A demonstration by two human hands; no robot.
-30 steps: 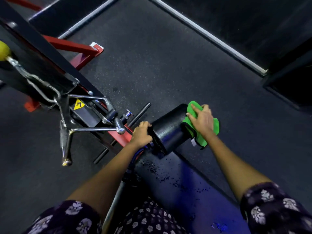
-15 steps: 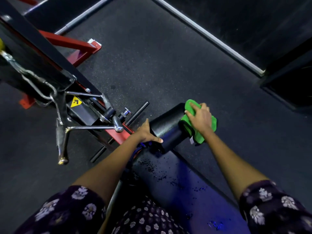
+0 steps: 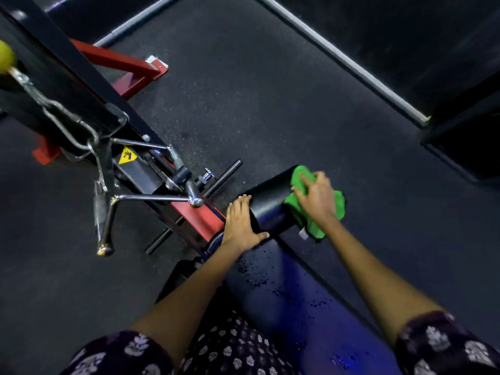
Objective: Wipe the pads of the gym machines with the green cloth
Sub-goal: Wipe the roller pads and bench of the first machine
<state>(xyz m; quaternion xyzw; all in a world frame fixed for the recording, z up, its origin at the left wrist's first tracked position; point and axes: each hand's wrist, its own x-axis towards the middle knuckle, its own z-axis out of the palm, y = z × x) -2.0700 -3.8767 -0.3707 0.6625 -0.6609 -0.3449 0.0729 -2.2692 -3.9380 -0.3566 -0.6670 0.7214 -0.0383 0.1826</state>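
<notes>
A black roller pad (image 3: 270,204) lies across the end of the machine's long seat pad (image 3: 292,288). The green cloth (image 3: 313,209) is draped over the roller's right end. My right hand (image 3: 318,197) presses the cloth against that end, fingers curled over it. My left hand (image 3: 240,223) lies flat on the roller's left end, fingers straight and thumb spread toward the seat pad. The seat pad's worn surface shows flaked patches.
A red and black machine frame (image 3: 194,217) runs up to the left. A chrome cable handle (image 3: 108,209) hangs beside it, with a yellow ball (image 3: 5,58) at the left edge. A thin black bar (image 3: 221,177) sticks out near the roller. Dark rubber floor surrounds everything.
My left hand went from gripping the roller's left end to lying flat on it with straight fingers. My right hand has slid the cloth slightly on the roller's right end.
</notes>
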